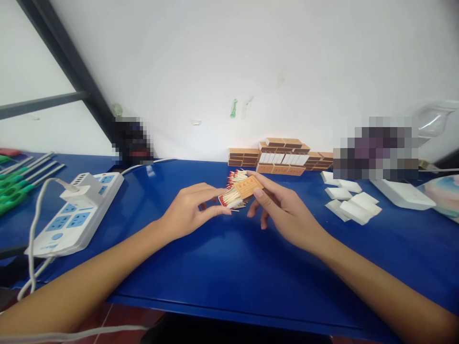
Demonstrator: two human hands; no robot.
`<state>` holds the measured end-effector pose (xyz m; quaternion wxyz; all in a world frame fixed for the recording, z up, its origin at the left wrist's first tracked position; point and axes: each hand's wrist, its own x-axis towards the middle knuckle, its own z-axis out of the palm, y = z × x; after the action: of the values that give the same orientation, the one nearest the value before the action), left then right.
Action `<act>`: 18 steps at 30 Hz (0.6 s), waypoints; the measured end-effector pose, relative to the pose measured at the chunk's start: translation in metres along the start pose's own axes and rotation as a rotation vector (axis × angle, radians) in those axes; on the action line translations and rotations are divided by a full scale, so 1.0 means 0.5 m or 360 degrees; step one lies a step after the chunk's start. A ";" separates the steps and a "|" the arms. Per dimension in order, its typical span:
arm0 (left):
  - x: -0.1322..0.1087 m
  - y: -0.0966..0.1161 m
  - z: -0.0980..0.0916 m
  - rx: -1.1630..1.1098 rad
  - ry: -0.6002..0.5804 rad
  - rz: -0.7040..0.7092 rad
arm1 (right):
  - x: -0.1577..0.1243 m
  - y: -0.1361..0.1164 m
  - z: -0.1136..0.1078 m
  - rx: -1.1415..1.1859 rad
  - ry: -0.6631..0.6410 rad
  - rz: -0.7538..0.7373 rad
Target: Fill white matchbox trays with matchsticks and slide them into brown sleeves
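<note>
Between my two hands is a matchbox, partly slid apart. My left hand [191,209] pinches the end of the white inner tray [234,202], in which red-tipped matches lie side by side. Thumb and fingers of my right hand [278,200] grip the orange printed sleeve [248,187], which covers the tray's other end. Just behind the box, a heap of loose matches [236,177] rests on the blue table [215,258], partly hidden by the box and my hands.
Several matchboxes [281,157] are stacked against the wall. White trays [353,205] lie in a pile at the right. On the left are a white power strip [89,220] with a cable and green-handled tools [17,191]. Blurred patches hide two objects at the back.
</note>
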<state>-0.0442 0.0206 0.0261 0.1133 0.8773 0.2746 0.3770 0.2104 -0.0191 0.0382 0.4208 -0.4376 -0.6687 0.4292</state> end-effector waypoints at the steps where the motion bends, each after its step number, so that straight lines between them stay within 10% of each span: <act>1: 0.001 0.002 0.000 -0.0024 -0.0015 -0.0024 | 0.000 0.000 0.001 0.0012 0.0010 -0.0004; 7: 0.000 0.008 -0.001 -0.0068 0.0023 -0.0201 | 0.002 0.004 0.007 0.0228 0.0143 0.0072; 18: -0.005 0.005 -0.005 0.0268 -0.0118 0.0119 | 0.003 0.006 0.017 0.0365 0.0201 0.0217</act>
<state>-0.0463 0.0172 0.0275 0.0349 0.9067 0.2679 0.3239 0.2028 -0.0188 0.0334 0.4790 -0.4572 -0.5563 0.5020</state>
